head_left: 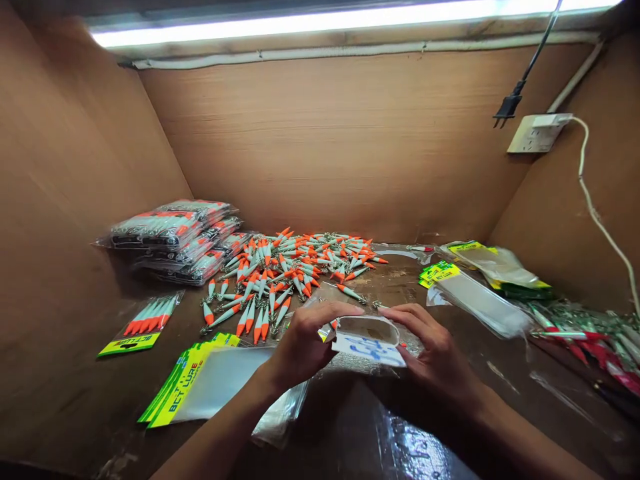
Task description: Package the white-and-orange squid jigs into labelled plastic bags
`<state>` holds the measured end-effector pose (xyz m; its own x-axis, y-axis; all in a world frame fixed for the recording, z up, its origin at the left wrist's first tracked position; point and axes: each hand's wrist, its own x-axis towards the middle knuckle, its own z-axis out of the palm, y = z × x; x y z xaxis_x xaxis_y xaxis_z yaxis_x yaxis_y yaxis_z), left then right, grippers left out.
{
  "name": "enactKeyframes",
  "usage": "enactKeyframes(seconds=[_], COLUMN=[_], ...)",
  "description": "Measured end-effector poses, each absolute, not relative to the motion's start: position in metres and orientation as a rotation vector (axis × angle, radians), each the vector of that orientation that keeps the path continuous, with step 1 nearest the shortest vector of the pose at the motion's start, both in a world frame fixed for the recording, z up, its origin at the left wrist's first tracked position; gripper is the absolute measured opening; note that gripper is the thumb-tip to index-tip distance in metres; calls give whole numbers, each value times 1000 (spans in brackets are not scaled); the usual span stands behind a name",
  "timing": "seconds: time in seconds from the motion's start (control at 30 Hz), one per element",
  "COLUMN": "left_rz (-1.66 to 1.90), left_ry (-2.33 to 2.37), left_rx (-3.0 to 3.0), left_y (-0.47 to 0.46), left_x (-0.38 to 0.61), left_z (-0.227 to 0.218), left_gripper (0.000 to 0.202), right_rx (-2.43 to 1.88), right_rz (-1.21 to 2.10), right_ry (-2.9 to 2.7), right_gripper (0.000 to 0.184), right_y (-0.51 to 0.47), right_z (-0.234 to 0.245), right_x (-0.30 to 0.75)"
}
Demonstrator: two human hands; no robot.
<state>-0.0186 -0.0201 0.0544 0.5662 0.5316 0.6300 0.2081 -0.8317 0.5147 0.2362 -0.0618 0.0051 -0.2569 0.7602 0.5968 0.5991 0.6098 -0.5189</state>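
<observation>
My left hand [313, 333] and my right hand [433, 340] grip the two ends of a white open-ended holder with blue handwriting [367, 350]. Its oval opening faces up, and I cannot make out what, if anything, lies inside. Beyond my hands spreads a pile of white-and-orange fishing lures [295, 263] with metal hooks. One single lure [351, 293] lies just past my fingertips. By my left forearm, a fanned stack of clear bags with yellow-green header cards [215, 380] rests on the table.
Filled lure packs [175, 233] are stacked at the back left, with one bagged set of lures [143, 323] in front. On the right lie more header-card bags [480, 300] and red-and-silver lures [595, 340]. A black plug [509, 107] hangs beside a wall socket [537, 133].
</observation>
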Motion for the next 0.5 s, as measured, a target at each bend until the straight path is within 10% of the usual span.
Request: enactKeyframes(seconds=[0.5], left_rz=[1146], left_ry=[514], left_rx=[2277], left_y=[-15], left_x=[-18], left_z=[42], left_gripper=[43], right_rx=[-1001], right_rz=[28], right_ry=[-1934], right_gripper=[43], right_y=[-66], right_z=[4], right_x=[235])
